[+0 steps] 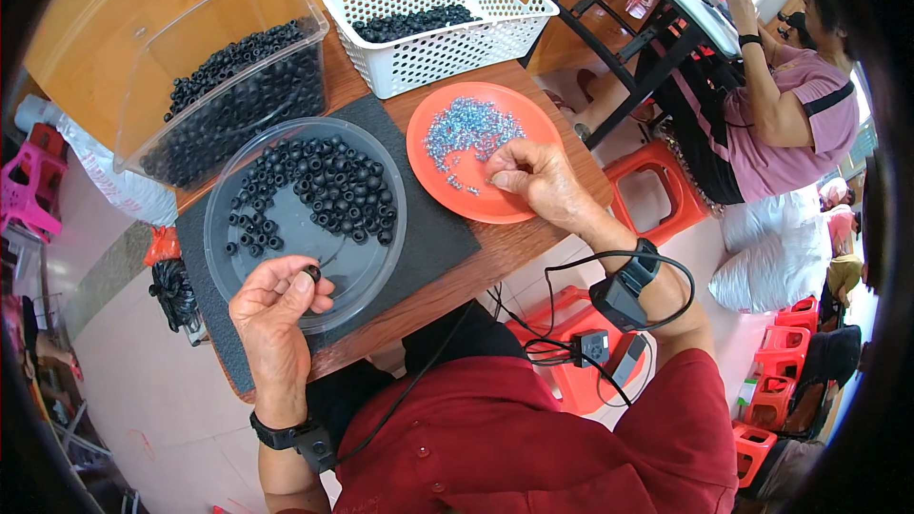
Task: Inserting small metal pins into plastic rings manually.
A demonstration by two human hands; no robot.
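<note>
My left hand [274, 314] pinches a small round black bead [311, 272]; my right hand [535, 177], fingertips bunched, picks at tiny shiny blue pieces [466, 128], catch unclear; precision needed next.

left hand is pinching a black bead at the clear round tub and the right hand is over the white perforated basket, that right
Not quite: the head view shows the right hand over the orange plate of small shiny bluish beads, not the white perforated basket. The left hand is indeed pinching a black bead at the clear round tub.
</note>
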